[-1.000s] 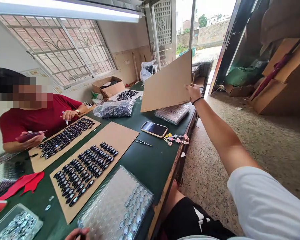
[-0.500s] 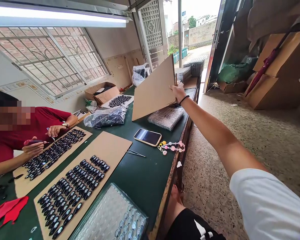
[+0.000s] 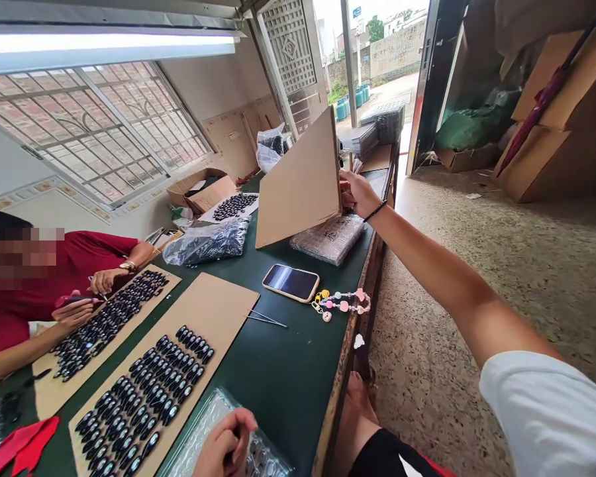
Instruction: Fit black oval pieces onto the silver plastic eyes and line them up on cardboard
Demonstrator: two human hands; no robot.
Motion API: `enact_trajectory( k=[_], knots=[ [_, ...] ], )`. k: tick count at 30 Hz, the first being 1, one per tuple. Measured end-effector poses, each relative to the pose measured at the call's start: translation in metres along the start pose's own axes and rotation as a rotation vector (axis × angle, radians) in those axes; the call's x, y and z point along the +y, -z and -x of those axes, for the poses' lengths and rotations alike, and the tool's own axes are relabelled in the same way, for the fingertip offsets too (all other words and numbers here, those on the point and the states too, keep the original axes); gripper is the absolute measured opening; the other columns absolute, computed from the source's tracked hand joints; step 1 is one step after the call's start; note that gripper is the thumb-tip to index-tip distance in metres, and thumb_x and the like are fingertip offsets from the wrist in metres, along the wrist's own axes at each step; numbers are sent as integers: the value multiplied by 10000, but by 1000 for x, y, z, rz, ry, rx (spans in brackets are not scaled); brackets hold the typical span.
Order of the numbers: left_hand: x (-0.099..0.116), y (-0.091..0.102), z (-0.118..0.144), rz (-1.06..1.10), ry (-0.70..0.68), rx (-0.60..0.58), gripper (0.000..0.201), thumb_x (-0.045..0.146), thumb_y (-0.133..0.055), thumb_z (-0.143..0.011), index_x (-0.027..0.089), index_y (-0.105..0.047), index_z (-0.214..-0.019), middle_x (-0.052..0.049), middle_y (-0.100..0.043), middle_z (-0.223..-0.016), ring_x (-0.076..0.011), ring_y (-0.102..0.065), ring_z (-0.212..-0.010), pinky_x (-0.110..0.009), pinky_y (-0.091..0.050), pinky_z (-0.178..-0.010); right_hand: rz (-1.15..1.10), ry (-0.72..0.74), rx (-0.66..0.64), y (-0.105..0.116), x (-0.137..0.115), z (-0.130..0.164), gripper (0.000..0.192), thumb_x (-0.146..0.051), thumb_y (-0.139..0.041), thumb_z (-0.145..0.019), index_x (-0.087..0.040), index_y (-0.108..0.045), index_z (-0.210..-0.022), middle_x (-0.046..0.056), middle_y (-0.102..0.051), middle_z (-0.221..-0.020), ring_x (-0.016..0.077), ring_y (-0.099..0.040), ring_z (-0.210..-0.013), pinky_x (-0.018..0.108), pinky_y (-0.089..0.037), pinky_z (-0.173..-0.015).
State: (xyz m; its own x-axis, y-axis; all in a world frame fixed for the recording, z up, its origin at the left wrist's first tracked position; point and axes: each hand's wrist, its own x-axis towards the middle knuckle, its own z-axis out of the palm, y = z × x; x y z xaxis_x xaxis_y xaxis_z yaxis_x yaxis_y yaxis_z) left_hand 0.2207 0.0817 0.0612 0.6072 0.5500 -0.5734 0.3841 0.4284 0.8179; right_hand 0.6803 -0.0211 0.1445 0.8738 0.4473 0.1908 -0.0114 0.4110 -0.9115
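Lowered since a second ago: flat brown cardboard sheet [image 3: 298,182], now tilted on edge over clear plastic trays [image 3: 330,237] on green table [image 3: 288,358]. Right hand [image 3: 357,193] pinching its right edge. Left hand [image 3: 226,440] curled, resting on bubble tray [image 3: 198,444]; grip unclear. Probably light, stiff, bendable; best held by edges.

The right hand [image 3: 358,192] tips the cardboard sheet [image 3: 300,185] steeper and lower over the far clear trays [image 3: 329,238]; the left hand [image 3: 226,445] now rests on the near blister tray [image 3: 198,437].
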Motion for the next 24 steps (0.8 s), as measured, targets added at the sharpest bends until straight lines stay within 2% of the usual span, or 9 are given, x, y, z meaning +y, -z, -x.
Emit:
enact_trajectory(
  k=[3,7,11,14,16,18,21,22,24],
  knots=[
    [21,-28,-20,-57,-19,-143,142,194,-469,-573,134,-584,-633,77,-271,-410,-15,-81,-358,-178,-66,-354,-63,-23,-38,-4,1,4,170,-301,-431,-826,-167,-443,-722,-37,-494,-608,22,-205,-288,167,-129,-270],
    [74,-91,-61,-126,-191,-316,253,323,-511,-728,126,-624,-840,80,-220,-454,-39,-148,-392,-181,-129,-374,-93,-44,-60,-13,4,7,150,-225,-401,-826,-161,-429,-693,-26,-498,-611,26,-195,-281,174,-112,-261],
    [117,-153,-109,-68,-268,-409,387,435,-500,-738,110,-616,-913,78,-239,-465,-41,-161,-395,-184,-145,-378,-84,-52,-100,-19,7,13,136,-243,-430,-810,-156,-450,-707,-11,-520,-636,24,-190,-290,169,-126,-265],
    [130,-179,-136,-24,-356,-466,385,412,-549,-701,124,-595,-952,80,-277,-475,-37,-182,-392,-180,-169,-381,89,-6,-102,-12,14,13,167,-289,-417,-822,-156,-517,-834,13,-572,-726,26,-207,-307,165,-180,-289],
    [132,-186,-149,-34,-459,-428,382,299,-626,-638,145,-579,-985,84,-311,-483,-36,-225,-400,-177,-201,-394,370,50,-46,3,24,8,214,-283,-394,-830,-166,-541,-934,23,-592,-787,45,-311,-350,176,-287,-349],
    [131,-188,-160,-83,-545,-321,419,210,-653,-590,158,-576,-998,80,-364,-498,-40,-281,-423,-177,-247,-424,619,74,26,24,39,-2,214,-252,-432,-807,-159,-561,-949,40,-598,-838,94,-471,-507,212,-396,-492],
    [128,-186,-174,-215,-664,-134,370,198,-632,-600,155,-603,-966,44,-478,-563,-61,-355,-480,-195,-308,-491,823,14,99,62,61,-23,122,-223,-541,-736,-132,-588,-804,92,-582,-902,201,-520,-835,280,-404,-705],
    [128,-186,-179,-259,-704,-90,340,196,-620,-610,152,-614,-947,30,-508,-592,-68,-368,-500,-200,-316,-509,893,-24,103,73,68,-31,109,-234,-575,-717,-126,-584,-728,108,-580,-880,230,-507,-879,298,-390,-730],
    [126,-186,-188,-321,-764,-25,290,188,-596,-627,143,-630,-911,14,-536,-629,-73,-364,-514,-204,-310,-517,1008,-127,71,90,78,-47,221,-290,-628,-690,-127,-542,-567,118,-575,-747,263,-513,-849,312,-379,-709]
  ],
)
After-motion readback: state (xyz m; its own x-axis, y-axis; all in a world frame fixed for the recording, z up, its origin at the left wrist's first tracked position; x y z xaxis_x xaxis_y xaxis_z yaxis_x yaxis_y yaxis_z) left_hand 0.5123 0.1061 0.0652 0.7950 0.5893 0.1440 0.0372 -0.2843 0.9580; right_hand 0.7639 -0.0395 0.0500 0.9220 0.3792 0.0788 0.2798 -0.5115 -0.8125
